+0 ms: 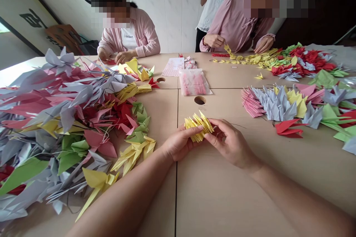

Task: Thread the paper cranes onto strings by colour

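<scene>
A bundle of folded yellow paper cranes (198, 126), pressed close together, is held between both hands over the middle of the table. My left hand (180, 143) is closed round its left and lower side, with the thumb lying across the front. On the right end, my right hand (229, 140) pinches the bundle between thumb and fingers. A thin dark thread (237, 125) runs out to the right behind my right hand. Yellow folded cranes (136, 153) lie on the table left of my left forearm.
A large heap of coloured paper cranes (63, 118) covers the left side. More cranes (280, 105) lie at the right. Ahead are a round table hole (200, 100) and a plastic bag with pink contents (194, 82). Two people sit opposite; another stands behind them.
</scene>
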`<move>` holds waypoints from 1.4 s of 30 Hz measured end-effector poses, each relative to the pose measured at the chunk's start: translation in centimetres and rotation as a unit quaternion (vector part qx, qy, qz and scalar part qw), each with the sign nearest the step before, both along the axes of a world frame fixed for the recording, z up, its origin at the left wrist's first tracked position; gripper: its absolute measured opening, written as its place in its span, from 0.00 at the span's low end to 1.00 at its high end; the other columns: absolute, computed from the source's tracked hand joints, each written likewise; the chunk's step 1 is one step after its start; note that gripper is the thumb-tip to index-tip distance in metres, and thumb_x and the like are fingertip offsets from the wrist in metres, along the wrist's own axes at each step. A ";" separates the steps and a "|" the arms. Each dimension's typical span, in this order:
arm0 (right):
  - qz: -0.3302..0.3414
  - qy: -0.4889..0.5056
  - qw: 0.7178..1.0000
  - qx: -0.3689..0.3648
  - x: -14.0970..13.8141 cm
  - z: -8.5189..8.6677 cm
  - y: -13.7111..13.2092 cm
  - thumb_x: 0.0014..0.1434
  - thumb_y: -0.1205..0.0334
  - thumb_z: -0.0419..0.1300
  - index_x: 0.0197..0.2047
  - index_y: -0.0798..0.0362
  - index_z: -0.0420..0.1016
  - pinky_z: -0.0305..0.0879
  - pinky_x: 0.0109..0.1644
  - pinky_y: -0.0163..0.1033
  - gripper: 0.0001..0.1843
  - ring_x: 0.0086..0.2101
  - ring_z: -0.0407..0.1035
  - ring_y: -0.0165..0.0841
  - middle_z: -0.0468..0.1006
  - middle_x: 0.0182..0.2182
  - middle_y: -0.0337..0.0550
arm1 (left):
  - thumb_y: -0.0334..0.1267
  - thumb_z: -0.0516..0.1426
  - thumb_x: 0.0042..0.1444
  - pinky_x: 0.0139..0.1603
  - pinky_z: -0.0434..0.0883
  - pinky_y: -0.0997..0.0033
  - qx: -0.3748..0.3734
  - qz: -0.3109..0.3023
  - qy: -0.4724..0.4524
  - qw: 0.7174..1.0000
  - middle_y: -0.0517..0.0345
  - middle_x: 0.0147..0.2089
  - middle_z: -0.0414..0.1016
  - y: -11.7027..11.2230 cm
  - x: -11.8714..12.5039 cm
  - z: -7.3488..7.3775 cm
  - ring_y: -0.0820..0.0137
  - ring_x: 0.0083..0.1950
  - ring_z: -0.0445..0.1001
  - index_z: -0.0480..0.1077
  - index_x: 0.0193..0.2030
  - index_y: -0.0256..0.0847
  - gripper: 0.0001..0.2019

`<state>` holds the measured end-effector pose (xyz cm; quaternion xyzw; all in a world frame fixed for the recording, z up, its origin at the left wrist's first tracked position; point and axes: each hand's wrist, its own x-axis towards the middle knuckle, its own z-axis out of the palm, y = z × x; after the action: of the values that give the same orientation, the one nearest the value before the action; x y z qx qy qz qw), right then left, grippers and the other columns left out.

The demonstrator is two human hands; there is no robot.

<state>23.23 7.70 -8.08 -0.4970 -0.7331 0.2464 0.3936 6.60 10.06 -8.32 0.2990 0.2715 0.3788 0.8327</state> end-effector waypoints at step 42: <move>-0.054 -0.112 0.990 0.068 0.0 -1.1 0.3 0.60 0.61 0.53 0.52 0.51 0.62 0.70 0.42 0.46 0.17 0.40 0.72 0.41 0.76 0.43 0.50 | 0.26 0.57 0.50 0.57 0.62 0.65 0.191 0.104 0.128 0.968 0.53 0.49 0.73 -0.7 1.2 -0.4 0.65 0.53 0.69 0.69 0.51 0.40 0.20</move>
<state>23.23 7.97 -9.20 -0.5321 -0.7597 0.1173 0.3549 7.76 9.38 -8.73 0.4688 0.3276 0.4666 0.6747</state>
